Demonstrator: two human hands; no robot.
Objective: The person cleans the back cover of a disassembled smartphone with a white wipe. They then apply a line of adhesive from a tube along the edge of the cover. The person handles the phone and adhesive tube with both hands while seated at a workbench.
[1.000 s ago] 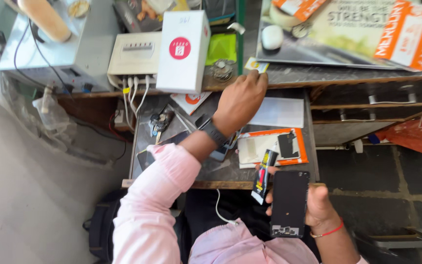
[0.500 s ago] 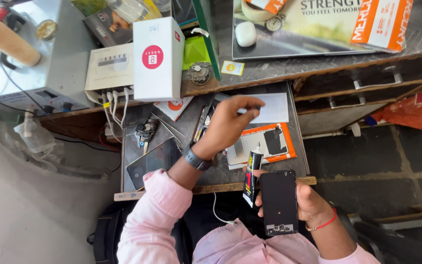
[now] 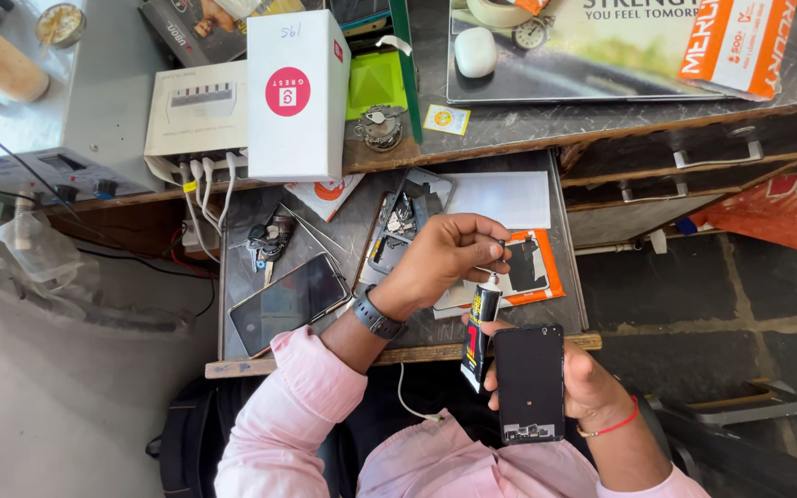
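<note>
Two hands are busy over the near edge of a small pull-out work shelf (image 3: 565,277), and there is only the head view to go by. The right hand (image 3: 592,387) is closed around a black phone body (image 3: 529,383), held flat with its dark face up, and the same grip pins a small black glue tube (image 3: 480,337) against the phone's left side, nozzle pointing away from the person. The left hand (image 3: 449,258), with a dark watch on the wrist, reaches across; its fingertips (image 3: 495,249) are pinched together right at the tube's tip, on what looks like the cap or nozzle, though that part is too small to tell apart.

Judging from this, the work is at an early stage: the tube seems to be just getting opened or closed, and no bead of glue can be made out on the phone. Whether the cap is on or off cannot be told.

On the shelf, to the far left of the hands, lies a second phone (image 3: 288,302) with its screen dark, and beyond the left hand sits an opened phone frame (image 3: 408,226) with its insides exposed. An orange packet (image 3: 532,267) lies just beside the tube's tip. A tall white box (image 3: 297,97) stands on the far counter.
</note>
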